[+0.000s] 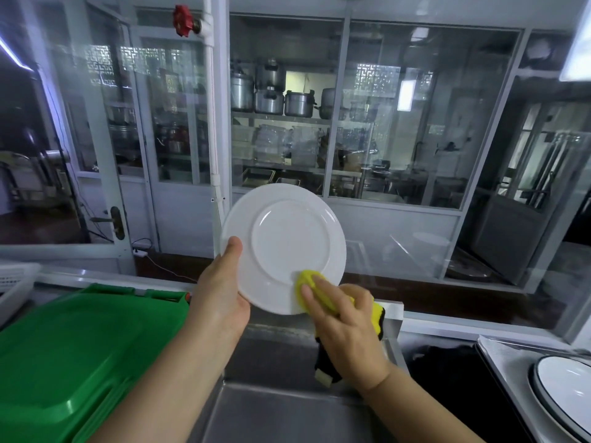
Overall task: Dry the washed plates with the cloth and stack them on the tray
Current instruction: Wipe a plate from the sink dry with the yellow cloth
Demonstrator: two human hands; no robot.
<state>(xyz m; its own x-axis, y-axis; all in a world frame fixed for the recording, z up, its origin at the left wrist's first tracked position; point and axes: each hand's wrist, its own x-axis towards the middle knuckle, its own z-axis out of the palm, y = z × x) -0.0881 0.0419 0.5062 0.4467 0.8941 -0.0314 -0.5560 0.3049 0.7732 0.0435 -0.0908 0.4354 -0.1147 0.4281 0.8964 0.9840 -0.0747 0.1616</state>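
The left hand (220,289) grips a white plate (283,247) by its lower-left rim, tilted up at frame centre, while the right hand (347,327) presses a bunched yellow cloth (311,287) to its lower edge. Drying looks mid-way on this plate; at lower right a dark-rimmed plate (566,391) already rests on the tray (499,356). The air above the steel sink (271,410) lies open toward it.

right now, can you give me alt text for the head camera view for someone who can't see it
A left hand holds a round white ceramic plate upright over a steel sink while the right hand presses a yellow and black cloth to its lower edge. A green plastic lid lies at left, a dark-rimmed white plate at right.
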